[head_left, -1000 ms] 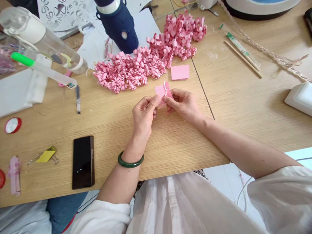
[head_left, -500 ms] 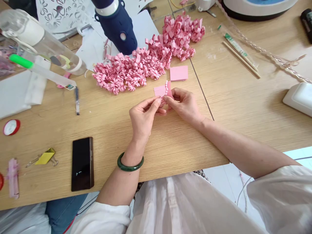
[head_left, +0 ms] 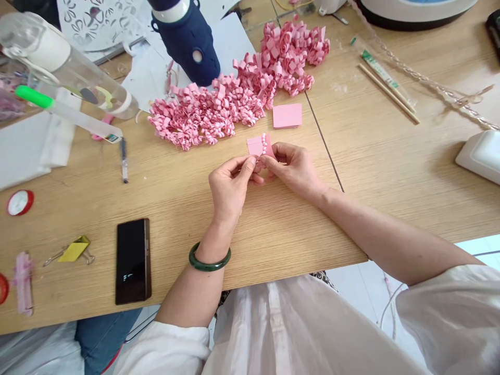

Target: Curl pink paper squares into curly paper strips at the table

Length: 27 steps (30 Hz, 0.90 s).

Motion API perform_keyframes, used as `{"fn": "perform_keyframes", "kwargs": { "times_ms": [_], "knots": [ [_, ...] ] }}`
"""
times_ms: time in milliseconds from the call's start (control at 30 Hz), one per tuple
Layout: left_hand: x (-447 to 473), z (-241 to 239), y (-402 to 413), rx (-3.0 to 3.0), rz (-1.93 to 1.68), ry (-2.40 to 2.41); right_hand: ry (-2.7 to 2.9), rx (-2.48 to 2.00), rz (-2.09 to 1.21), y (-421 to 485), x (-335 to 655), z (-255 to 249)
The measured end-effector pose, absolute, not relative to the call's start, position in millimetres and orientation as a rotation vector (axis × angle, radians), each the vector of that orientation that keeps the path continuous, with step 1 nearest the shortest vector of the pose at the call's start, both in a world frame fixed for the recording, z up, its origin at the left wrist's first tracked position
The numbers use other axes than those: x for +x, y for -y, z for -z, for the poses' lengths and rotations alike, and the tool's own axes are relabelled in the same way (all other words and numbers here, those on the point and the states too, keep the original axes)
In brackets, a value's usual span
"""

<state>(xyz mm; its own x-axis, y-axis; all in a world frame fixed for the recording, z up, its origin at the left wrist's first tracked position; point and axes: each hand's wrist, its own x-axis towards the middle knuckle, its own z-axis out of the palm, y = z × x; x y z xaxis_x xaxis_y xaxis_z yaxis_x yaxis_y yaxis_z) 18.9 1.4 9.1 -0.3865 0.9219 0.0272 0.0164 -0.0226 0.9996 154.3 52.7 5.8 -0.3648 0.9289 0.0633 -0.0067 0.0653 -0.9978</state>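
Between both hands is a small piece of pink paper point(head_left: 254, 145), with a row of small curls point(head_left: 264, 142) running down it. My left hand point(head_left: 229, 185) pinches its lower edge with thumb and index finger. From the other side, my right hand point(head_left: 296, 169) grips the paper, thumb close to the curls. Fingers hide the lower part of the piece. Just beyond my right hand lies a flat stack of pink paper point(head_left: 287, 115). Behind that stretches a long heap of curled pink paper pieces point(head_left: 207, 114).
A dark blue bottle point(head_left: 189, 47) stands behind the heap. To the left are a clear bottle point(head_left: 89, 78), a pen point(head_left: 124, 159), a binder clip point(head_left: 74, 251) and a phone point(head_left: 133, 260). Wooden sticks point(head_left: 388, 94), a twisted cord point(head_left: 422, 80) and a white device point(head_left: 480, 156) occupy the right.
The row of curls has shifted slightly left and down and tilts differently as my fingers work the paper. Both hands keep their grip in nearly the same place.
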Motion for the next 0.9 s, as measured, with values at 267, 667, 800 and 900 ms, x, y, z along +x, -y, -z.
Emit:
{"fn": "perform_keyframes", "kwargs": {
  "times_ms": [267,667,800,900],
  "knots": [
    [17.0,-8.4,-3.0,1.002,-1.558,-1.513,1.433,-0.879,-1.471,-55.1,155.3,-2.0],
    [15.1,-6.2,-3.9,1.036,-1.556,-1.514,1.440,-0.875,-1.451,-55.6,154.7,-4.2],
    [13.1,-3.9,-4.9,1.100,-1.586,-1.566,1.469,-0.891,-1.432,-56.2,154.9,-2.9],
    [10.3,-1.3,-5.8,1.195,-1.631,-1.634,1.478,-0.918,-1.432,-56.0,154.6,-1.6]
  ]
}}
